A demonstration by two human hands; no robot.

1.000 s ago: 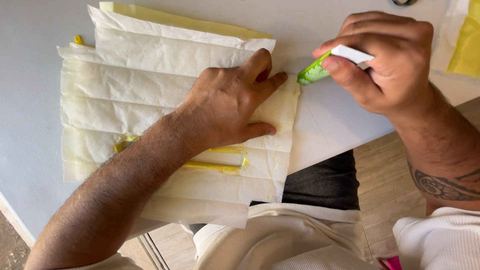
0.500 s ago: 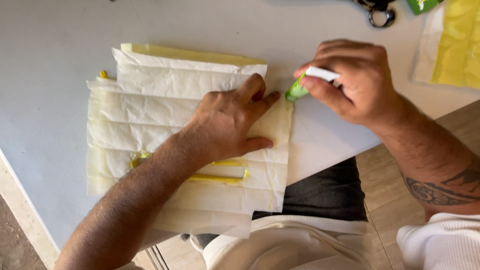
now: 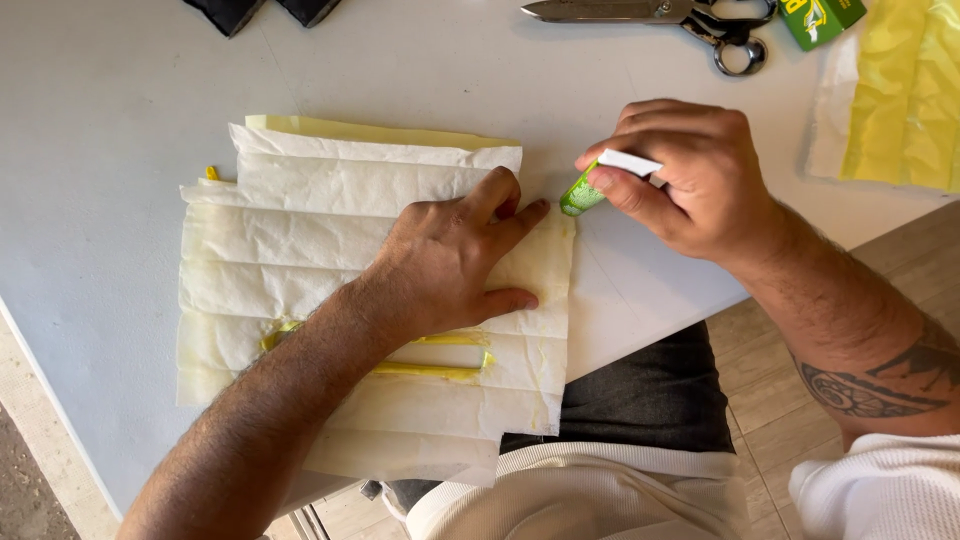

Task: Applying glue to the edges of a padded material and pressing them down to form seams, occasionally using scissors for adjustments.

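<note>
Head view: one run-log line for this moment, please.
left hand: flat on folded paper | right hand: holds green tube at paper edge | scissors: lying beyond

We see only the nozzle of the green glue tube (image 3: 582, 192), its body hidden in our right hand (image 3: 690, 180), yellow sticks (image 3: 430, 368) partly under our left hand (image 3: 450, 265), scissors (image 3: 660, 15) cut off at the desk's far edge

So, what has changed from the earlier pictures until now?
The right hand brought the green glue stick down and leftwards to the paper's right edge, close to the left hand. Nothing was picked up or released. The left hand stays flat on the paper; the right keeps its grip.
</note>
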